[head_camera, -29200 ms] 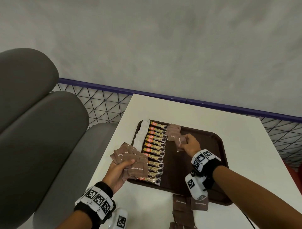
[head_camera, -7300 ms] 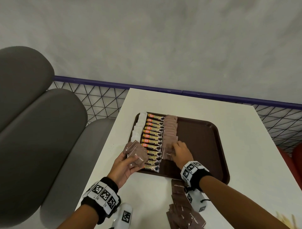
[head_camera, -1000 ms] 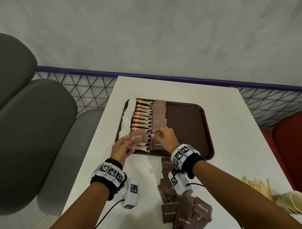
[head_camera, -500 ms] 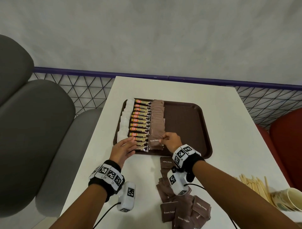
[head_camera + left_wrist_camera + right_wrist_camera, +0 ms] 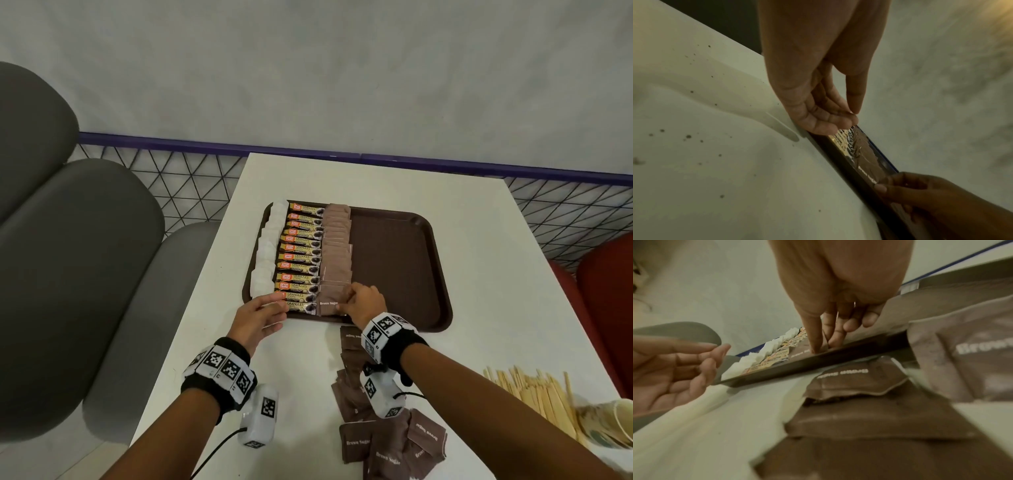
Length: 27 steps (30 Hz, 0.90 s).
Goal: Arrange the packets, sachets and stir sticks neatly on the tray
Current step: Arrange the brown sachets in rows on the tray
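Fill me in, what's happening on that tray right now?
A person is lining up drink supplies on a brown tray. Three columns stand along its left side: white sachets, coffee granule sticks and Brown Sugar packets. The right hand presses the nearest packet into the column's near end; the left hand hovers open, empty, at the tray's near edge. Loose Brown Sugar packets and wooden stir sticks wait on the table.
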Tool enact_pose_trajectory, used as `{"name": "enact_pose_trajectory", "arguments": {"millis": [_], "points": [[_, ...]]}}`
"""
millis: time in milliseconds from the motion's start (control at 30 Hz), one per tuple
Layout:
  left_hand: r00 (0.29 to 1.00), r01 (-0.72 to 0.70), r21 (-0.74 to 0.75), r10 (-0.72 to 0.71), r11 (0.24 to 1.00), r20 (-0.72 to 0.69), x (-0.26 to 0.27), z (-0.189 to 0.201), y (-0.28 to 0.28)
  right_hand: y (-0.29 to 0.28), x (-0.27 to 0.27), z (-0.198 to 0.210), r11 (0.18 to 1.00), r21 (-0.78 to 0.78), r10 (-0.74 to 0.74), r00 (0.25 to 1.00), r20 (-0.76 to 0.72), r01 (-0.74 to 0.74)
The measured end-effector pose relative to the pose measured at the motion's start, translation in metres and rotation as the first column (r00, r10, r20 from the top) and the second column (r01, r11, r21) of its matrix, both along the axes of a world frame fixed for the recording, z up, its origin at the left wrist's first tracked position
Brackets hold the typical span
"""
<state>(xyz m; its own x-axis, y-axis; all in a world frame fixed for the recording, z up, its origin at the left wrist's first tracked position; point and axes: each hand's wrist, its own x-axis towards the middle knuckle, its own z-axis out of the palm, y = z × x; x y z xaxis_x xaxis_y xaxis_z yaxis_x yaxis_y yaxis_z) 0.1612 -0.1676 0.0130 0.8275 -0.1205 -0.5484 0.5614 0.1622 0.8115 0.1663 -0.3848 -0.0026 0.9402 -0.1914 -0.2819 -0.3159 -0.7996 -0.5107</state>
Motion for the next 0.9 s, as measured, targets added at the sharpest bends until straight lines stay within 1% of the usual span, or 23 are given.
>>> {"name": "enact_pose_trajectory", "arguments": {"millis": [100,167,200,267,333,400,467,533,567,600,633,667,767,833,900], "points": [[0.991,0.134,0.03,-0.134,0.991,-0.01,-0.005,-0.001,-0.003,-0.007,-0.006,0.004,1.0,-0.012,0.008,0.991,0.134,-0.006],[0.966,0.259,0.067,-0.258,0.964,-0.018,-0.008,-0.004,-0.008,-0.015,-0.014,0.007,0.999,0.047,-0.002,0.98,0.197,-0.008],[0.946,0.323,0.094,-0.323,0.942,-0.019,-0.01,-0.004,-0.013,-0.02,-0.021,0.007,0.996,0.082,0.005,0.979,0.206,-0.023],[0.893,0.446,0.162,-0.45,0.88,-0.012,-0.012,-0.005,-0.025,-0.034,-0.036,0.006,0.988,0.118,0.069,0.976,0.206,-0.095],[0.816,0.557,0.258,-0.579,0.789,0.01,-0.015,-0.004,-0.04,-0.048,-0.055,0.006,0.976,0.123,0.153,0.968,0.2,-0.18],[0.729,0.621,0.376,-0.683,0.688,0.045,-0.019,-0.003,-0.057,-0.061,-0.075,0.008,0.962,0.141,0.21,0.962,0.178,-0.236],[0.629,0.627,0.536,-0.773,0.565,0.078,-0.023,-0.003,-0.071,-0.073,-0.094,0.01,0.942,0.133,0.295,0.948,0.118,-0.309],[0.495,0.587,0.706,-0.866,0.397,0.076,-0.028,-0.006,-0.08,-0.084,-0.111,0.01,0.907,0.085,0.407,0.911,0.06,-0.411],[0.428,0.559,0.766,-0.902,0.319,0.064,-0.031,-0.008,-0.084,-0.089,-0.118,0.009,0.893,0.047,0.447,0.894,0.037,-0.448],[0.376,0.535,0.804,-0.925,0.259,0.049,-0.034,-0.01,-0.087,-0.094,-0.123,0.008,0.885,0.001,0.466,0.885,0.022,-0.466],[0.345,0.516,0.827,-0.938,0.224,0.038,-0.037,-0.011,-0.089,-0.098,-0.126,0.006,0.886,-0.05,0.463,0.886,0.018,-0.461],[0.329,0.503,0.839,-0.944,0.206,0.035,-0.04,-0.012,-0.09,-0.1,-0.128,0.003,0.895,-0.096,0.44,0.898,0.02,-0.436],[0.298,0.508,0.841,-0.954,0.185,0.03,-0.047,-0.017,-0.09,-0.099,-0.13,-0.006,0.923,-0.179,0.35,0.937,0.015,-0.342],[0.272,0.538,0.826,-0.962,0.167,0.018,-0.051,-0.018,-0.088,-0.093,-0.13,-0.011,0.912,-0.209,0.362,0.932,0.009,-0.353],[0.264,0.577,0.799,-0.964,0.168,0.012,-0.054,-0.018,-0.084,-0.087,-0.132,-0.007,0.904,-0.163,0.402,0.916,0.009,-0.395]]}}
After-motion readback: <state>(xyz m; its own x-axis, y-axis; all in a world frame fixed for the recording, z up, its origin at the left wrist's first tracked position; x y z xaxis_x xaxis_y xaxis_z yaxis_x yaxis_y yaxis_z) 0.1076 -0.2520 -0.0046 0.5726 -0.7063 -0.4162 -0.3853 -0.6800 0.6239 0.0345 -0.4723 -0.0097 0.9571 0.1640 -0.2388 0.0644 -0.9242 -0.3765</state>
